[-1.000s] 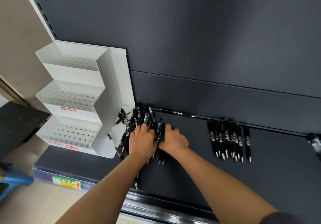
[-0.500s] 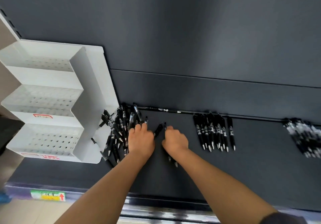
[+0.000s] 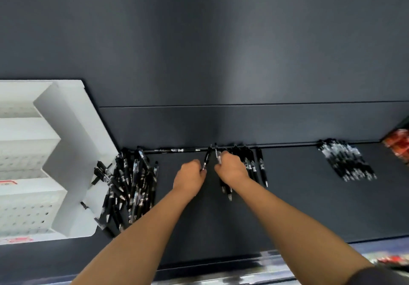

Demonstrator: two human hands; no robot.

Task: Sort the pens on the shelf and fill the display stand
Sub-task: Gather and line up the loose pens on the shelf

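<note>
Head view, looking down on a dark shelf (image 3: 298,207) with a dark back panel (image 3: 199,52) behind it.

Left hand (image 3: 190,177): fingers curled, pinching a black pen (image 3: 206,159) near its lower end. The pen is tilted and its upper end reaches toward the back edge of the shelf.

Right hand (image 3: 232,169), just beside the left: fingers clenched round a bunch of pens (image 3: 228,190). Tips stick out below the hand and one end shows above the knuckles. The exact count is hidden by the hand.

Sorted row of pens (image 3: 257,165): black, lying side by side, tips toward the viewer, touching the right side of the right hand.

Loose pile of pens (image 3: 130,185): black, crossed at many angles, lying left of the hands against the side wall of the display stand (image 3: 73,152).

The stand is white and stepped, with perforated tiers, and sits at the shelf's left end. No pens show in the visible tiers.

Single pen (image 3: 177,150): lies lengthwise along the back edge of the shelf, between the pile and the hands.

Third group of pens (image 3: 347,163): black and white, blurred, well apart to the right.

Red packaging (image 3: 398,146) at the far right edge, blurred.
</note>
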